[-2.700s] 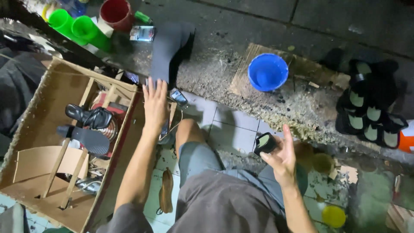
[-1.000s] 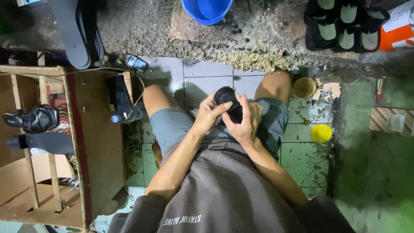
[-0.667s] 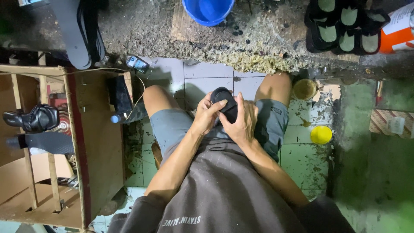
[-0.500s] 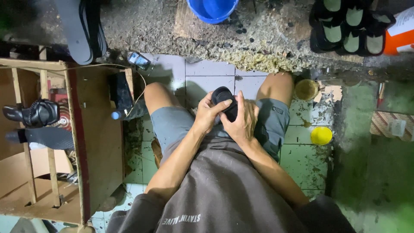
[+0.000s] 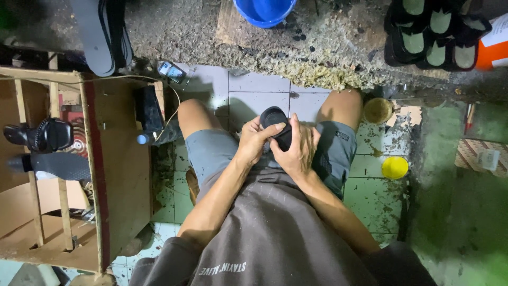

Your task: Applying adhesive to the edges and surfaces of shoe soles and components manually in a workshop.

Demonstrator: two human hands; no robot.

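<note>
Both of my hands hold a black shoe sole [image 5: 274, 117] over my lap, between my knees. My left hand [image 5: 255, 139] grips its left side with the thumb on top. My right hand [image 5: 297, 149] wraps the lower right part, fingers spread over it. Only the rounded upper end of the sole shows; the remainder is hidden under my hands. I sit on a tiled floor [image 5: 254, 90] in grey shorts and a grey shirt.
A cardboard box [image 5: 114, 175] with wooden dividers stands at my left, holding a black sandal [image 5: 45, 135] and a sole. A blue bowl [image 5: 264, 9] sits on the concrete ledge ahead, stacked sandals [image 5: 428, 37] at top right. A yellow lid [image 5: 395, 167] and a tin [image 5: 378, 110] lie at my right.
Earlier my left hand reached out by the box and my right hand was off to the right side. Now both grip the black sole over my lap; in the last second they hardly shifted.
</note>
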